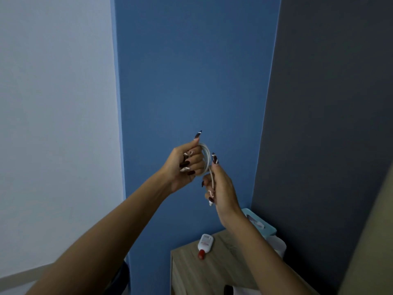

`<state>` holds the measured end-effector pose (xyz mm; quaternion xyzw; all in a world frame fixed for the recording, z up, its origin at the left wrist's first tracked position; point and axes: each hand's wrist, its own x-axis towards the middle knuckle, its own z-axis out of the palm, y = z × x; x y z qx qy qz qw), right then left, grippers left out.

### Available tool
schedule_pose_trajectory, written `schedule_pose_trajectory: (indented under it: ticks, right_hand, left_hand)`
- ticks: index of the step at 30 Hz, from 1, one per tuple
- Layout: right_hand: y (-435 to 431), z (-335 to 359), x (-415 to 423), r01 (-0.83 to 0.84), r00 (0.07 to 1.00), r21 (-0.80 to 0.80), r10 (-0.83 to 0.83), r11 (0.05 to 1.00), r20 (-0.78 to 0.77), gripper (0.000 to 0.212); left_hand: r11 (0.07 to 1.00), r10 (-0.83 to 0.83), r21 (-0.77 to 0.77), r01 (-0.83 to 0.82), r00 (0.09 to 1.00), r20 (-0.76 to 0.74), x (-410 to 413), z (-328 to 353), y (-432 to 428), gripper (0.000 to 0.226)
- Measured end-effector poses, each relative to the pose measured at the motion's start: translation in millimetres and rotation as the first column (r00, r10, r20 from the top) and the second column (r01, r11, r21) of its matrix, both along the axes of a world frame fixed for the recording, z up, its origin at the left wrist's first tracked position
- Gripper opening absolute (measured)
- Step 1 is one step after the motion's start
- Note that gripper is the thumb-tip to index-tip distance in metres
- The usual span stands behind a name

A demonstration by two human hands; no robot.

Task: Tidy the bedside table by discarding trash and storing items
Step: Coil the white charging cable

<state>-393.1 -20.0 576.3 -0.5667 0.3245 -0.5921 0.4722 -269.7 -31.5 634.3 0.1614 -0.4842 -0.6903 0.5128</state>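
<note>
Head view, looking at a corner above the bedside surface. A white cable is held in the air well above the surface, in front of the blue wall. It is wound into a narrow oval coil of several smooth, round-section loops. The coil's long axis stands roughly upright, with its top tilted slightly away from the surface.

Left hand: grip closed, fingers curled through the coil and thumb raised along its upper bend. Right hand: grip closed around the single loose strand, which leaves the foot of the coil and runs downward toward the surface. A pale tip shows below the fingers — whether it is the cable's end or a painted nail cannot be told.

The surface is a pale wood-grain board with square edges. On it, near the wall-side edge, lies a flat white plastic bottle with a red-printed label. It lies on its side with its red cap pointing toward the viewer and its long axis running from wall to viewer.

At the surface's far right corner stands a teal tissue box — something white shows at its top opening. Just beside it, toward the viewer, is a rounded white object, too blurred to identify. At the nearest edge of the surface a small dark object is partly cut off.
</note>
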Motion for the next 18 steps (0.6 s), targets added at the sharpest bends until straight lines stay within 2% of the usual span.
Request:
schedule_pose_trajectory:
  ticks: [2,5,8,11,13,16,18]
  right_hand:
    - [-2,-1,0,0.061,0.99,-0.046,-0.066,0.997,-0.126,0.03]
    - [-5,-4,-4,0.189,0.913,-0.234,-0.258,0.954,-0.316,0.026]
    - [-5,-3,-8,0.22,0.862,-0.304,-0.331,0.927,-0.383,0.027]
    - [-8,-4,-11,0.215,0.824,-0.34,-0.357,0.916,-0.439,0.026]
    - [-11,-5,-15,0.22,0.8,-0.355,-0.376,0.909,-0.467,0.025]
    - [-16,-2,-23,0.229,0.754,-0.406,-0.425,0.885,-0.501,0.025]
    - [-19,0,-28,0.211,0.716,-0.428,-0.437,0.879,-0.544,0.024]
  left_hand:
    - [1.0,0.008,0.001,-0.008,1.0,0.028,-3,-4,1,0.051]
    - [0.995,0.097,-0.015,-0.096,0.988,0.124,-7,-4,4,0.05]
    - [0.973,0.23,-0.086,-0.215,0.936,0.268,-10,-3,7,0.047]
    - [0.937,0.346,-0.202,-0.286,0.845,0.409,-12,-5,11,0.046]
    - [0.868,0.49,-0.363,-0.339,0.703,0.515,-11,-7,11,0.046]
    - [0.686,0.725,-0.651,-0.326,0.384,0.572,-4,-9,3,0.047]
    - [0.64,0.766,-0.728,-0.244,0.28,0.579,2,-7,-1,0.043]
